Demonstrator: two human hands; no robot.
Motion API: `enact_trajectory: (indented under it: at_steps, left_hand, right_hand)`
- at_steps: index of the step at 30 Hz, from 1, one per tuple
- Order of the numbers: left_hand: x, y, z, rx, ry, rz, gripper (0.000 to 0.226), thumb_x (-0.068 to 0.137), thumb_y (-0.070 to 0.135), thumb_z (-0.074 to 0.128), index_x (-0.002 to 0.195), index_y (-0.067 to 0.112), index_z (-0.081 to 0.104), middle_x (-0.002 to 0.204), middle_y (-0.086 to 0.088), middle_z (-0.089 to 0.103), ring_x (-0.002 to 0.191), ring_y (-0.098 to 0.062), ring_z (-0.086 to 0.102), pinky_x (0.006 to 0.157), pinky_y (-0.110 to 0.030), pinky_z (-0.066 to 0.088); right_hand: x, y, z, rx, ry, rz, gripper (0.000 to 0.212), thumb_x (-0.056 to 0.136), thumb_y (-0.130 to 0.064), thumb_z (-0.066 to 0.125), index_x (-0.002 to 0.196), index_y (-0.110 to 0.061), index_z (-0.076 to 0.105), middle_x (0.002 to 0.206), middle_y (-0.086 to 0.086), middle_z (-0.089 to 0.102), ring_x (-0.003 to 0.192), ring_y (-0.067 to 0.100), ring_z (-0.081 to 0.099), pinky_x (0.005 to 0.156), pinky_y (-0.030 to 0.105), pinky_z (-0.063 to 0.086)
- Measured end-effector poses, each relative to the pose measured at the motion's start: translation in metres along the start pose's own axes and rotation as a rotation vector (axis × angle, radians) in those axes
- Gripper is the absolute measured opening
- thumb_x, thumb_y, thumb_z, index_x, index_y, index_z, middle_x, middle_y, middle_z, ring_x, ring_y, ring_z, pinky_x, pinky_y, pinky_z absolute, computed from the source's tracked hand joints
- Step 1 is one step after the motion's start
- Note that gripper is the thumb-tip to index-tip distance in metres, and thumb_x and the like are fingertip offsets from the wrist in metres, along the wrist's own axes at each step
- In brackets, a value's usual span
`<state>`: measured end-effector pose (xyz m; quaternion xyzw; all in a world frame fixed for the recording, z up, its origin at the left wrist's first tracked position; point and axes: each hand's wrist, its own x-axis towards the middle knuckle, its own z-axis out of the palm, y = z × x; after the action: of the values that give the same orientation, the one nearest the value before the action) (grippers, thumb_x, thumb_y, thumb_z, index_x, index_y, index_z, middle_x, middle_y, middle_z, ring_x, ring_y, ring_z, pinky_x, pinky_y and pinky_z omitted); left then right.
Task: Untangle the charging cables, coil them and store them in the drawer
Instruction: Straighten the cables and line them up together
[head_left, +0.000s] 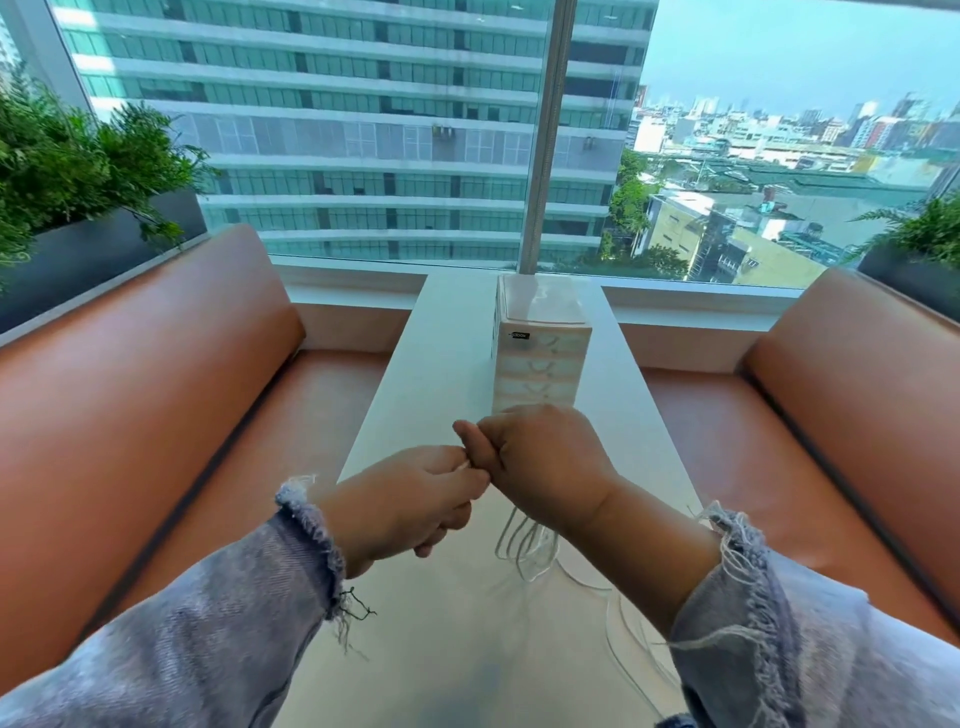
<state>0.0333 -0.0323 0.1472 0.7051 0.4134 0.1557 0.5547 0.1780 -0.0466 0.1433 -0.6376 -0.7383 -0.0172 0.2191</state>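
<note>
At far left, a dark planter (98, 249) of green fern, behind the back of a brown leather seat (145, 374). Next, a frayed grey denim sleeve (234, 608), stretched in from the lower left edge. At its end, the left grip (410, 499): fingers curled, thumb and fingertips pinching a short white bit of charging cable (522, 543) right where the two hands meet. Held above a long white tabletop (447, 364), running away toward a wide window (363, 130) with a tower block behind the glass.

Touching the left grip, just to its right, the right grip (545, 457): closed round the same cable, knuckles up, fingers tucked under. Below it, several pale loops of cable hanging down close to the tabletop, with a loose strand trailing over the surface toward the lower right edge. Cannot tell how many separate cables make up the bundle.

Farther back on the tabletop, just beyond the right grip, a small white set of drawers (540, 353), several fronts stacked, all pushed in, the lowest partly hidden by the knuckles. Then the right sleeve (779, 623), frayed too, a second brown seat (857, 389), and at far right another planter (904, 275) of fern.
</note>
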Motion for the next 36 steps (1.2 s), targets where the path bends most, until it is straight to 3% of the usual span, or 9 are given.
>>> enact_trajectory:
  at_steps: [3,7,9,13,17,21,28,33,36]
  left_hand:
    - [0.0,0.0,-0.012,-0.002,0.067,0.061,0.034,0.1,0.03,0.039,0.071,0.015,0.046,0.043,0.011,0.033,0.042,-0.009,0.028,0.043,-0.022,0.03]
    - [-0.001,-0.006,-0.013,0.072,0.13,0.033,0.039,0.099,0.032,0.042,0.065,0.016,0.048,0.04,0.009,0.036,0.04,-0.01,0.03,0.044,-0.024,0.032]
    - [-0.004,-0.005,-0.013,0.044,0.148,0.037,0.038,0.099,0.031,0.042,0.065,0.015,0.047,0.038,0.009,0.035,0.039,-0.009,0.029,0.044,-0.025,0.032]
    - [-0.011,0.007,-0.03,-0.097,0.17,0.09,0.041,0.1,0.031,0.041,0.062,0.015,0.046,0.042,0.009,0.032,0.039,-0.009,0.026,0.042,-0.021,0.029]
    - [-0.017,0.007,-0.027,-0.081,0.163,0.107,0.042,0.099,0.031,0.043,0.059,0.016,0.047,0.043,0.006,0.032,0.039,-0.01,0.027,0.041,-0.02,0.031]
    - [-0.023,0.011,-0.032,-0.154,0.174,0.145,0.043,0.098,0.031,0.042,0.058,0.015,0.043,0.044,0.006,0.029,0.04,-0.009,0.025,0.043,-0.02,0.03]
    - [-0.039,0.01,-0.037,-0.185,0.18,0.18,0.04,0.089,0.037,0.056,0.057,0.016,0.045,0.048,0.003,0.029,0.042,-0.011,0.026,0.042,-0.018,0.031]
    - [-0.045,-0.012,-0.043,-0.039,0.148,0.159,0.04,0.092,0.039,0.05,0.063,0.012,0.048,0.048,0.006,0.035,0.043,-0.008,0.032,0.044,-0.017,0.033]
    - [-0.037,-0.039,-0.053,0.161,0.078,0.074,0.037,0.096,0.038,0.043,0.071,0.011,0.048,0.051,0.008,0.039,0.045,-0.005,0.036,0.049,-0.018,0.036]
  right_hand:
    - [0.005,0.012,-0.009,0.531,-0.19,0.189,0.054,0.096,-0.051,0.041,0.051,-0.02,0.043,0.048,-0.007,0.04,0.047,0.01,0.036,0.054,0.028,0.032]
    - [0.0,0.0,-0.008,-0.02,-0.042,0.035,0.054,0.099,-0.049,0.03,0.065,-0.021,0.063,0.062,-0.002,0.058,0.057,0.016,0.05,0.056,0.029,0.035]
    - [0.005,-0.007,-0.012,-0.094,-0.022,0.027,0.055,0.099,-0.049,0.028,0.074,-0.021,0.066,0.068,-0.002,0.061,0.062,0.018,0.055,0.06,0.029,0.038]
    - [0.019,0.008,-0.019,0.44,-0.131,0.222,0.056,0.097,-0.048,0.041,0.049,-0.018,0.044,0.047,-0.005,0.041,0.042,0.01,0.036,0.052,0.027,0.032]
    - [0.012,0.001,-0.01,0.053,-0.031,0.164,0.054,0.099,-0.047,0.033,0.055,-0.017,0.046,0.053,-0.001,0.045,0.056,0.02,0.046,0.057,0.031,0.036]
    - [0.017,0.015,-0.012,0.307,-0.083,0.173,0.058,0.097,-0.047,0.041,0.048,-0.017,0.033,0.046,-0.005,0.033,0.046,0.014,0.033,0.054,0.031,0.027]
    - [0.021,0.02,-0.016,0.386,-0.123,0.206,0.059,0.096,-0.049,0.042,0.047,-0.019,0.031,0.043,-0.007,0.034,0.042,0.01,0.032,0.052,0.03,0.027]
    - [0.02,0.027,-0.018,-0.121,0.043,0.014,0.063,0.09,-0.057,0.015,0.058,-0.021,0.057,0.066,0.001,0.062,0.066,0.025,0.059,0.058,0.03,0.033]
    - [0.032,0.027,-0.023,-0.212,0.112,-0.087,0.065,0.089,-0.058,0.011,0.057,-0.022,0.055,0.061,-0.002,0.057,0.06,0.024,0.057,0.057,0.029,0.028]
